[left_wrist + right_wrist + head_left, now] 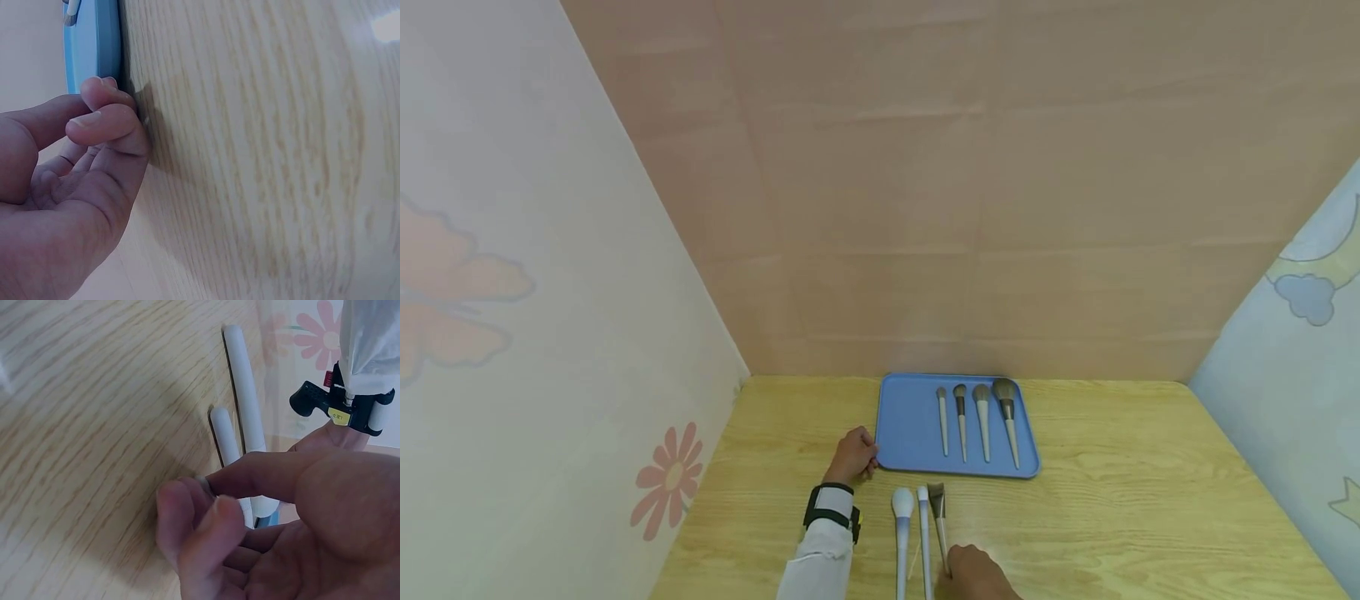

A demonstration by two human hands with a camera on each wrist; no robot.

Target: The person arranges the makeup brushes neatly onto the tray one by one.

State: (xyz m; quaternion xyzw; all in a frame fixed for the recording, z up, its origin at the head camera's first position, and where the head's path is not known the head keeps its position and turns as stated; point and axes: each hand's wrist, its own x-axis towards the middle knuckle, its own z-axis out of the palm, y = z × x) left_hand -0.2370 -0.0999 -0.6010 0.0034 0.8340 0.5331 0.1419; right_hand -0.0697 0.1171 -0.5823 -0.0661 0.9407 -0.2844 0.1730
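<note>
My left hand [853, 454] is at the near left corner of a blue tray [902, 425], its thumb and curled fingers at the rim. In the left wrist view the fingers bend in against the tray's corner, partly hiding it. My right hand [976, 573], at the bottom of the head view, pinches the handle end of a makeup brush [941, 521] with a flat dark head. That brush points away from me towards the tray. Left of it lie a slim white brush [924, 533] and a thicker white brush [902, 537] with a rounded head.
Several makeup brushes, among them a large dark-headed one [1007, 408], lie side by side on the tray's right half. The wooden table [1112, 483] meets a brown covered wall [925, 250] at the back. Painted walls stand left and right.
</note>
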